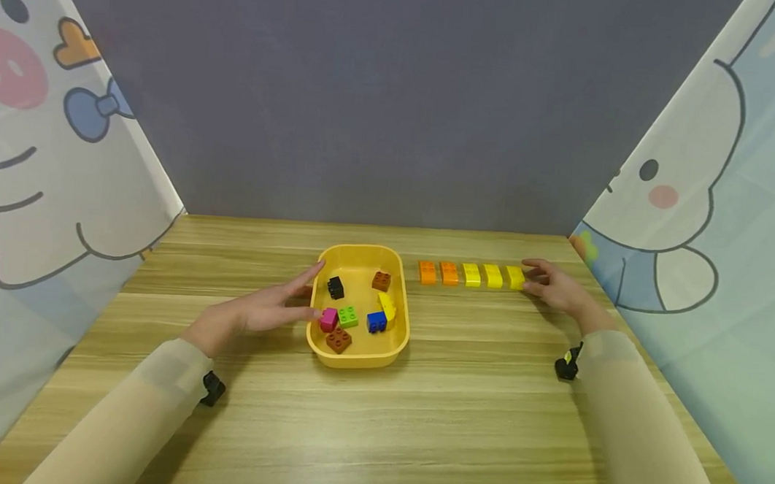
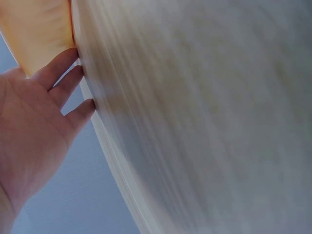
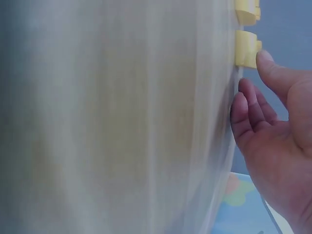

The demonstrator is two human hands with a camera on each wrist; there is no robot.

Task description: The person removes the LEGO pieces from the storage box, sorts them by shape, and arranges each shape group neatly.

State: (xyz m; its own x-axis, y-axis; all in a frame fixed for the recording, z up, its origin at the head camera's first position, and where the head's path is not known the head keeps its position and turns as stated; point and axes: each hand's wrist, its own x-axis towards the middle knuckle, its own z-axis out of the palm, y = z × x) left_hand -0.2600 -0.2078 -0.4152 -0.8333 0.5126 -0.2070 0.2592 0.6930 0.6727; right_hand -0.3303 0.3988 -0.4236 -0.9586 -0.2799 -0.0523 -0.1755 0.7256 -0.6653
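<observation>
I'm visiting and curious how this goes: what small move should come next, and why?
Probably the right hand should leave the row of bricks and fetch the yellow piece from the tray: the row already ends in three yellow bricks beside that hand, which seems to hold nothing, while the left hand is at the tray's side.

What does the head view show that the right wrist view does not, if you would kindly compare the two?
Only the head view shows the left grip, the yellow tray, the loose bricks inside it, and the two orange bricks in the row.

Only the right wrist view shows the palm side of the right grip.

Both show the right grip, the two yellow bricks at its end of the row, and the wooden table.
</observation>
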